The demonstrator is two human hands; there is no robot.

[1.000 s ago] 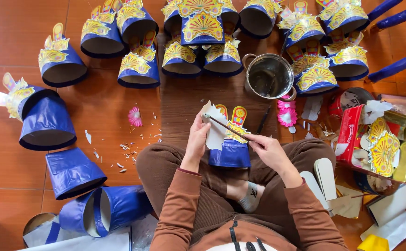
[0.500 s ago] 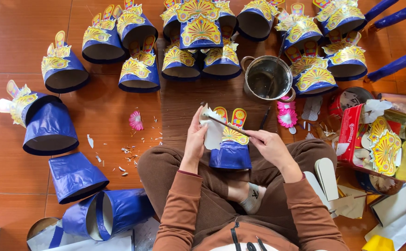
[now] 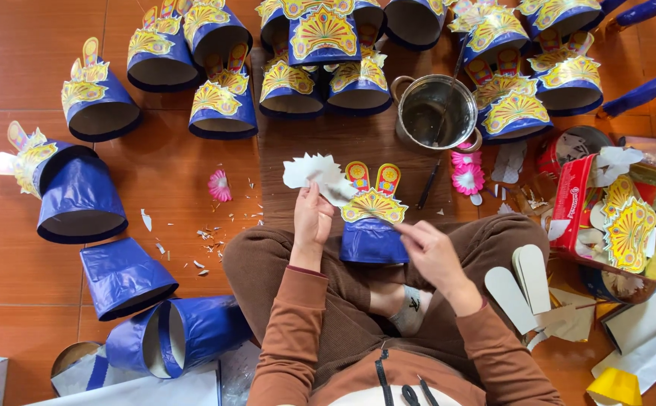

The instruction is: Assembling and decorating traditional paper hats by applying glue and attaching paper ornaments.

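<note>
Since the earlier frames, the white scalloped cut-out (image 3: 314, 171) had swung from upright against the blue paper hat (image 3: 374, 225) to lying flat and spread, up and left of that hat. The thin stick that had crossed the hat's front was no longer plainly visible; only a blurred trace showed near the right hand (image 3: 427, 242), which had dropped lower at the hat's right side.

The left hand (image 3: 312, 218) was closed on the cut-out's lower edge, thumb and fingers pinching it just left of the hat's yellow fan crest (image 3: 374, 204). The right hand's fingers were drawn narrowly together, though what they pinched could not be told.

The hat stood in the person's lap, well below the steel pot (image 3: 439, 113) and the row of finished hats (image 3: 290, 83). To do this step well, the cut-out probably needed holding by its edge only, kept flat, and lined up behind the crest before pressing, so the points stayed uncrushed.
</note>
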